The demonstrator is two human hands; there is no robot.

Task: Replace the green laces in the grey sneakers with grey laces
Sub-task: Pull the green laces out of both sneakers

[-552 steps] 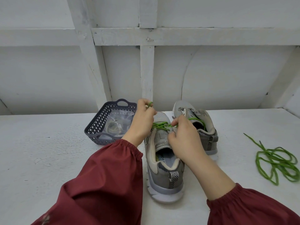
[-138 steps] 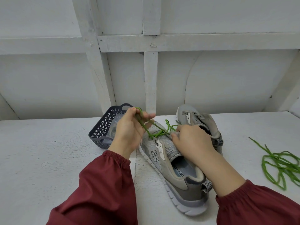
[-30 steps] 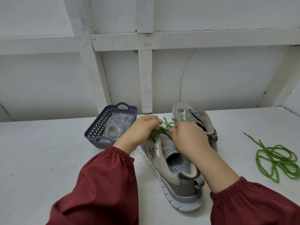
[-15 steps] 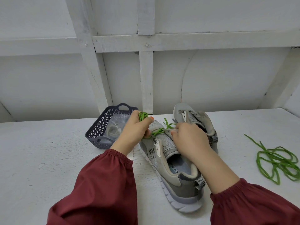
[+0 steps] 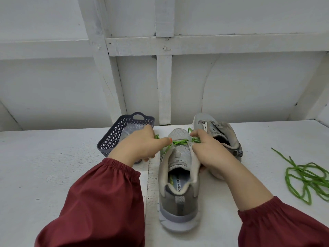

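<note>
Green lace (image 5: 179, 142) spans the toe-end eyelets of the near sneaker (image 5: 178, 175), centre frame on the table (image 5: 53, 166) | left grip (image 5: 140, 145) pinches it, apparently drawing it out leftward | right grip (image 5: 208, 148) pinches the opposite end, probably bracing the shoe | spare green lace (image 5: 306, 177) lies discarded at right edge

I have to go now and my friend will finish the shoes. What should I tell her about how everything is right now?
Left hand grips the threaded green lace, drawn out sideways. Right hand pinches that lace at the near grey mesh sneaker's front eyelets.
Far grey sneaker stands behind, no lace showing. Loose green lace lies on the white table, right side. Grey lattice plastic basket, left side, holds a clear bag; contents unclear.
Done: one lace out, this one mostly unthreaded. Left: pull it free, thread grey laces into both sneakers.
</note>
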